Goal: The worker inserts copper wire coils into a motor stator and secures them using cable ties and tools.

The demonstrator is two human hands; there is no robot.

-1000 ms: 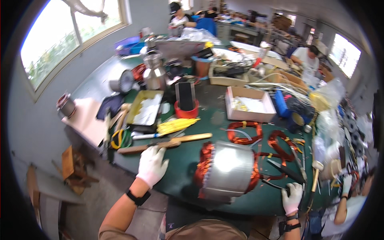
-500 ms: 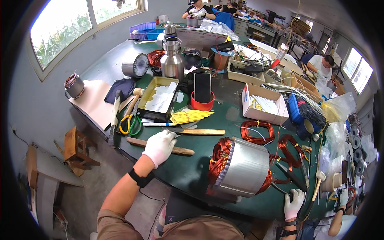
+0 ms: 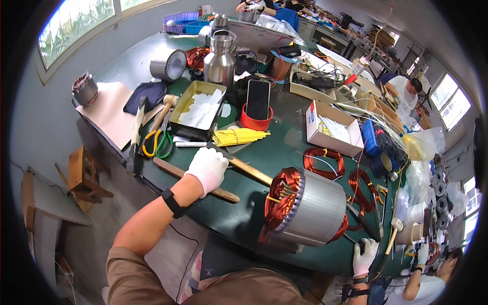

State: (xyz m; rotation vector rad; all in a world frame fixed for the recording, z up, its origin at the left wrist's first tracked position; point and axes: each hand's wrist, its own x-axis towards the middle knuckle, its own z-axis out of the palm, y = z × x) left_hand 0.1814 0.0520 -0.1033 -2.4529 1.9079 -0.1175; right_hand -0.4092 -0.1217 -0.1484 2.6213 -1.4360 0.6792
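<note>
A metal motor stator (image 3: 317, 206) with copper windings (image 3: 282, 201) lies on its side at the bench's near edge. Left of it, my white-gloved left hand (image 3: 208, 168) is closed around a wooden-handled tool (image 3: 252, 171) near its black end; its handle slants toward the windings, and my fingers hide part of it. Under that wrist lies a dark wooden stick (image 3: 226, 195). My gloved right hand (image 3: 365, 256), at the stator's right, has curled fingers on the end of a thin dark rod (image 3: 349, 238). The rod's other end reaches toward the right-hand windings.
Yellow strips (image 3: 240, 136), scissors (image 3: 163, 144), a tray of white paper pieces (image 3: 192, 133) and a phone (image 3: 257, 99) in a red ring lie beyond my left hand. Copper coils (image 3: 324, 163), a white box (image 3: 333, 145) and a mallet (image 3: 394, 231) are rightward. Co-workers sit farther off.
My left hand has closed on the wooden-handled tool and turned it, so its black end lifts away and its handle swings toward the stator. My right hand stays by the rod.
</note>
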